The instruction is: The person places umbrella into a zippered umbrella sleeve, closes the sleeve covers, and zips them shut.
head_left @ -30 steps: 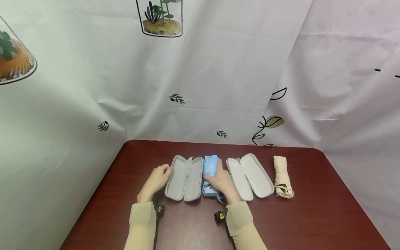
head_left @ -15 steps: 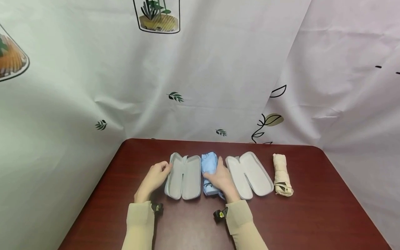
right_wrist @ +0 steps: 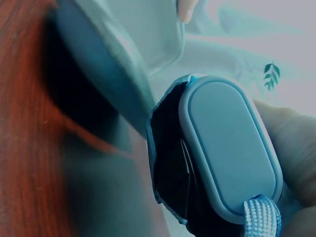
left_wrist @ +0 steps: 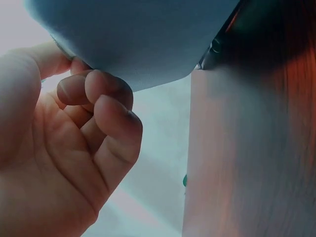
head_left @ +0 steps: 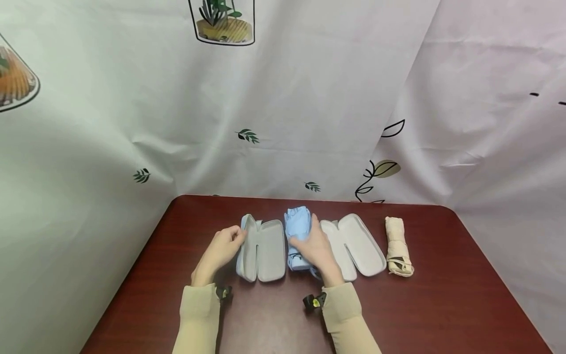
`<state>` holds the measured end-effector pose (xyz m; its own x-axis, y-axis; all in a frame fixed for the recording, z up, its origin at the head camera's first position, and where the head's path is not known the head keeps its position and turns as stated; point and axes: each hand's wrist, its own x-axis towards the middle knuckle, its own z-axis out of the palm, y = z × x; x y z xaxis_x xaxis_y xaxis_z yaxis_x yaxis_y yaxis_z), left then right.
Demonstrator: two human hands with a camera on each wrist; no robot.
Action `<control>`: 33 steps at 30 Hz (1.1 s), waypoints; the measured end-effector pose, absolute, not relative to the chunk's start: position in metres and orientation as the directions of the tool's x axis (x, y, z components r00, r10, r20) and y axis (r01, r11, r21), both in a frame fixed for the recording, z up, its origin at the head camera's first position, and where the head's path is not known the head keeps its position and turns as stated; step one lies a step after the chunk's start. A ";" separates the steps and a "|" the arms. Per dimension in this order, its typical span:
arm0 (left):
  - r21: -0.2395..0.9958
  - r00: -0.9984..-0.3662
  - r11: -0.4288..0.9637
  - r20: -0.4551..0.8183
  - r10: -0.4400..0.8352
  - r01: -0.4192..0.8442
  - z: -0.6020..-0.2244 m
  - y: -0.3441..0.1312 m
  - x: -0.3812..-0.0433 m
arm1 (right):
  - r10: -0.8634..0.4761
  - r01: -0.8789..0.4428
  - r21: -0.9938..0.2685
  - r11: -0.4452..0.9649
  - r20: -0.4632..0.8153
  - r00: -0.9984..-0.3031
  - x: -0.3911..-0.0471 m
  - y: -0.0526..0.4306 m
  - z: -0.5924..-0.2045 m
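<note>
On the desk [head_left: 274,324], the left case [head_left: 270,253] and right case [head_left: 366,246] lie open. The left grip [head_left: 222,248] pinches the left case's outer edge, probably steadying it, so that half tilts up. Between the cases, the blue umbrella [head_left: 298,223] sits in the right grip [head_left: 316,246], clasped around its body, seemingly for a firm hold. The beige roll [head_left: 398,241] rests just beside the right case.
</note>
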<state>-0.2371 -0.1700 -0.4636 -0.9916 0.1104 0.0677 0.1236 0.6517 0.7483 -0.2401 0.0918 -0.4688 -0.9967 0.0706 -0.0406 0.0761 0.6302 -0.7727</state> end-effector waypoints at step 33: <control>0.718 -0.987 0.677 0.102 0.126 0.160 -0.462 -0.168 -0.238 | 0.032 -0.051 -0.837 0.544 0.081 -0.996 -0.237 0.017 -0.457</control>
<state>-0.2381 -0.1675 -0.4619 -0.9868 0.1258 0.1018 0.1604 0.6768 0.7185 -0.2375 0.0171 -0.4571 -0.9962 0.0317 0.0812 -0.0509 0.5442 -0.8374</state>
